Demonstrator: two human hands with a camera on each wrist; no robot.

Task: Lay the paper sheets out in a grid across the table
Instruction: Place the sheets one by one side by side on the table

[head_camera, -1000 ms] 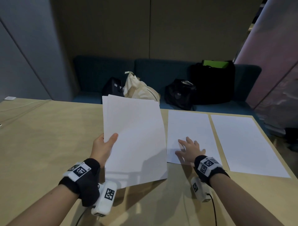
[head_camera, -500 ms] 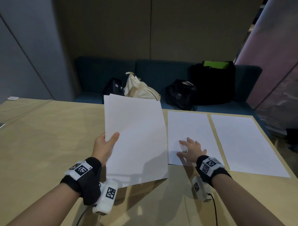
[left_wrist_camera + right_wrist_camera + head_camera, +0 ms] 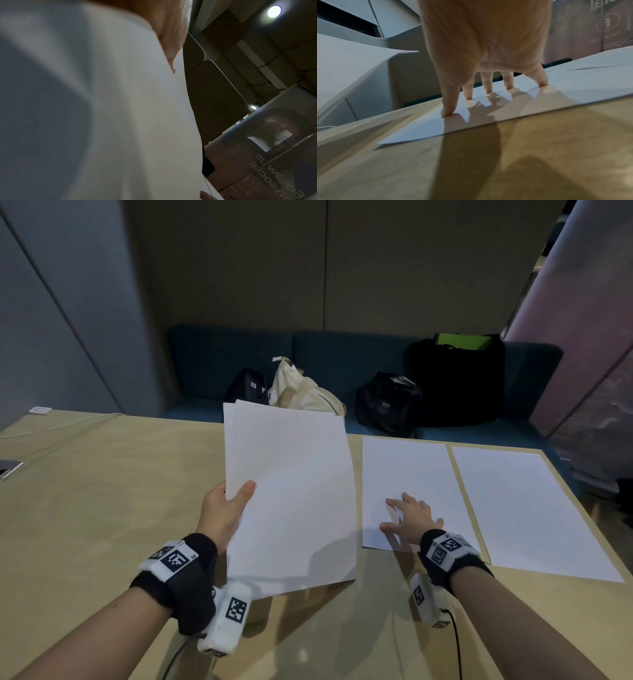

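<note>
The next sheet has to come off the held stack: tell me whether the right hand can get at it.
Probably yes. The right hand only rests spread fingers on the laid sheet, holding nothing, and the stack in the left hand hangs just beside it with nothing between.

Black wristbands (image 3: 191, 583), white tagged cameras (image 3: 227, 623), black cables (image 3: 454, 645)

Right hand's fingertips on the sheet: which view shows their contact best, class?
Right wrist: fingertips visibly press the sheet. Head shows the right hand from above only. Left wrist shows none.
</note>
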